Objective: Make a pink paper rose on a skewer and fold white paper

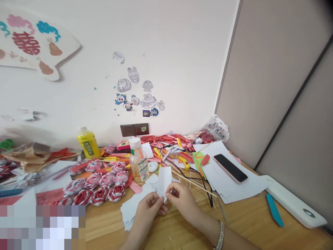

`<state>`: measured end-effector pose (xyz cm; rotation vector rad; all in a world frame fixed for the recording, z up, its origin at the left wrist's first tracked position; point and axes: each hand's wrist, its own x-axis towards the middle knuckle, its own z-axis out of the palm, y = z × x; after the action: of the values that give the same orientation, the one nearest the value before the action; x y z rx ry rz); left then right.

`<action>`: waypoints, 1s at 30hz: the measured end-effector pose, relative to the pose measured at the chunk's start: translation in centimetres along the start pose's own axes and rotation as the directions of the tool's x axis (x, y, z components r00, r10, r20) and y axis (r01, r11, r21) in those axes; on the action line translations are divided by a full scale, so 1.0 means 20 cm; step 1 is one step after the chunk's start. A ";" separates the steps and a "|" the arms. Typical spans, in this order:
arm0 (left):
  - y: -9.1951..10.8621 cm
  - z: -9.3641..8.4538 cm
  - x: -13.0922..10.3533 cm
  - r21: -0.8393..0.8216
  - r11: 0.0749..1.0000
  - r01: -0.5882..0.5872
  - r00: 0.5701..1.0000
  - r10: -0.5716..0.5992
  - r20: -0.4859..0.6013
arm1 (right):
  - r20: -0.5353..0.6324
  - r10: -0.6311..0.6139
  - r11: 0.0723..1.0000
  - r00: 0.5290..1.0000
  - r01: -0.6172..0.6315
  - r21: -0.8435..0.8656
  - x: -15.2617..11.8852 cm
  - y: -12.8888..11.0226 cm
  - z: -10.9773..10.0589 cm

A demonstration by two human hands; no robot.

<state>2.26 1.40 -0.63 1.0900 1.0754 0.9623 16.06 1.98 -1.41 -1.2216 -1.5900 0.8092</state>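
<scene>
A narrow white paper strip (pixel 164 178) stands up between my two hands, its lower end pinched in the fingertips. My left hand (pixel 151 207) is closed on the strip from the left, and my right hand (pixel 182 199) pinches it from the right. Just left of my hands lies a pile of white paper pieces (pixel 128 208). Behind the strip are a clear bottle with a white cap (pixel 139 163) and a white rounded object (pixel 153 166). Several rolled red, pink and white paper roses (pixel 100 194) sit to the left.
A yellow bottle (pixel 88 144) stands at the back left. Coloured paper strips (pixel 166 146) heap along the wall. At the right are a phone (pixel 230 168) on white sheets (pixel 247 189), thin sticks (pixel 195 183), a black cable (pixel 210 196), a teal object (pixel 274 210) and a long white device (pixel 293 201).
</scene>
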 end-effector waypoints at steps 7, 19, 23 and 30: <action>-0.01 0.01 0.00 0.000 1.000 0.006 1.000 -0.006 0.005 | -0.002 -0.026 0.999 1.000 0.026 -0.040 -0.02 -0.01 0.02; -0.02 0.00 -0.02 -0.095 0.995 -0.007 1.000 0.009 0.020 | 0.001 0.043 0.996 0.999 -0.043 0.078 -0.02 0.03 0.03; -0.02 0.00 -0.02 -0.103 0.995 0.013 0.999 -0.010 0.031 | 0.043 0.005 0.995 0.999 -0.009 0.099 -0.01 0.04 0.01; -0.02 0.01 0.00 -0.026 1.000 -0.016 0.999 0.017 0.027 | 0.070 -0.003 0.999 0.998 0.005 -0.039 -0.02 0.00 0.01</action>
<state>2.53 1.29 -0.97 1.0899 1.0306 0.9686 15.87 1.60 -1.67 -1.2296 -1.6718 0.8298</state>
